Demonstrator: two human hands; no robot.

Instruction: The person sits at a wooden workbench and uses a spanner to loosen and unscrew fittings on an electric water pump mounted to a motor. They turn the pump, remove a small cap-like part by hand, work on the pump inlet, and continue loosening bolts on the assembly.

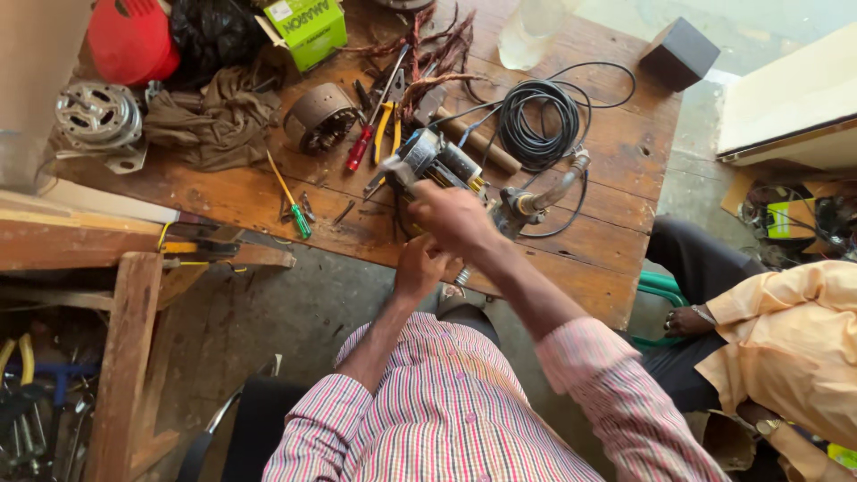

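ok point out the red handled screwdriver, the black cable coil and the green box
red handled screwdriver (pixel 359 148), head view, on its red handle
black cable coil (pixel 538 120), head view, on the coiled loops
green box (pixel 312 31), head view, on its top face

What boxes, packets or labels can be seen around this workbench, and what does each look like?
Green cardboard box: far edge of the wooden table, flap open, green with white panels.
Small dark box: table's far right corner, plain black block.
Green and yellow packet: on the floor at right among clutter, too small to tell more.
No screens or signs show.
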